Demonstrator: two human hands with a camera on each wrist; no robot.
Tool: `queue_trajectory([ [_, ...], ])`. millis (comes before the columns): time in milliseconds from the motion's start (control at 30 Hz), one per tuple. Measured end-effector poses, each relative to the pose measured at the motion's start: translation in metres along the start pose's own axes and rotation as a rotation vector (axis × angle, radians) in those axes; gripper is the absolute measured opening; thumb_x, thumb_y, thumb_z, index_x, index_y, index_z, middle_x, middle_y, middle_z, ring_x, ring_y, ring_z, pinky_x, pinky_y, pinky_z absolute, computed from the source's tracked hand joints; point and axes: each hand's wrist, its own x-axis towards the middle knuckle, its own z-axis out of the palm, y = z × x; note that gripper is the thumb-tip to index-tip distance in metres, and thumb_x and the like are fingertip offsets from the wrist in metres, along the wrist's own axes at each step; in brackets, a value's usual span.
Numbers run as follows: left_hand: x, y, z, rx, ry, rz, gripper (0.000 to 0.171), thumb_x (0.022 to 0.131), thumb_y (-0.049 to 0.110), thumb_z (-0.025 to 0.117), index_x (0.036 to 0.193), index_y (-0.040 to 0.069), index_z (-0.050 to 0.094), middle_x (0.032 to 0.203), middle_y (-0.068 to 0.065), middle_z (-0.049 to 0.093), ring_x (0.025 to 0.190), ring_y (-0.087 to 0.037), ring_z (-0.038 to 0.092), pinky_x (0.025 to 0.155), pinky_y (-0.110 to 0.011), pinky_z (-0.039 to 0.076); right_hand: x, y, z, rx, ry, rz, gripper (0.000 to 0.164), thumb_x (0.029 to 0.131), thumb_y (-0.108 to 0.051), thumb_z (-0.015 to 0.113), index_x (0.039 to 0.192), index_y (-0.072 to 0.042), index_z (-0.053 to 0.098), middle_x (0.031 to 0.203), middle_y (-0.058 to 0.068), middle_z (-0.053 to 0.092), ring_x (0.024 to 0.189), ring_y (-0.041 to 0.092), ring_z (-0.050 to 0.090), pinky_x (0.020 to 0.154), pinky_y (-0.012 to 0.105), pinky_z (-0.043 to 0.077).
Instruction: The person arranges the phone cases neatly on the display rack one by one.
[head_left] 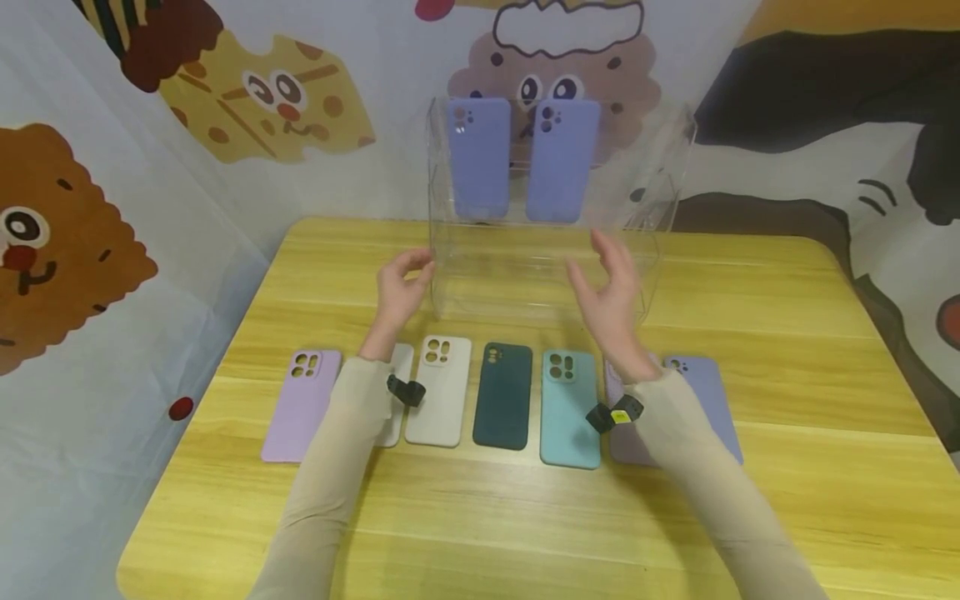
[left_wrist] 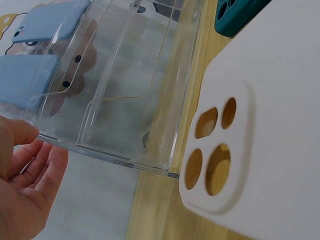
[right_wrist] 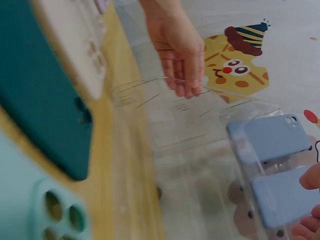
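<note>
Two lavender-blue phone cases (head_left: pixel 480 158) (head_left: pixel 562 162) stand side by side in the upper tier of a clear acrylic display stand (head_left: pixel 487 308). My left hand (head_left: pixel 402 287) is at the stand's left side, its relaxed fingertips against the clear side edge; the left wrist view shows the thumb (left_wrist: pixel 22 132) by that edge. My right hand (head_left: pixel 611 296) is raised before the stand's right half, thumb and fingers spread apart, holding nothing. Only part of it appears at the right wrist view's edge. Whether it touches the stand is unclear.
On the wooden table (head_left: pixel 480 525) lies a row of phone cases: lilac (head_left: pixel 296 417), white (head_left: pixel 438 400), dark teal (head_left: pixel 502 400), aqua (head_left: pixel 570 417) and lavender (head_left: pixel 712 400). My arms partly cover others. A cartoon-printed cloth (head_left: pixel 360 192) hangs behind.
</note>
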Motion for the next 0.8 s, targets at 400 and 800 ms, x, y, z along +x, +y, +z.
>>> queue_trajectory([
  [400,0.0,0.002,0.001,0.001,0.003,-0.006,0.021,0.087,-0.001,0.061,0.107,-0.009,0.062,0.106,-0.023,0.064,0.098,-0.031,0.06,0.081,-0.033,0.056,-0.039,0.017,-0.038,-0.094,-0.116,0.063,0.048,0.08,0.003,0.068,0.124,0.011,0.051,0.118,0.029,0.054,0.108,0.039,0.051,0.095,0.05,0.045],
  [800,-0.002,0.002,0.001,0.012,0.005,0.012,0.021,0.087,-0.001,0.061,0.107,-0.009,0.062,0.105,-0.024,0.064,0.098,-0.032,0.06,0.082,-0.035,0.056,-0.076,0.035,-0.076,-0.225,-0.155,0.133,0.047,0.077,0.004,0.071,0.12,0.014,0.053,0.116,0.03,0.057,0.105,0.041,0.055,0.088,0.052,0.049],
])
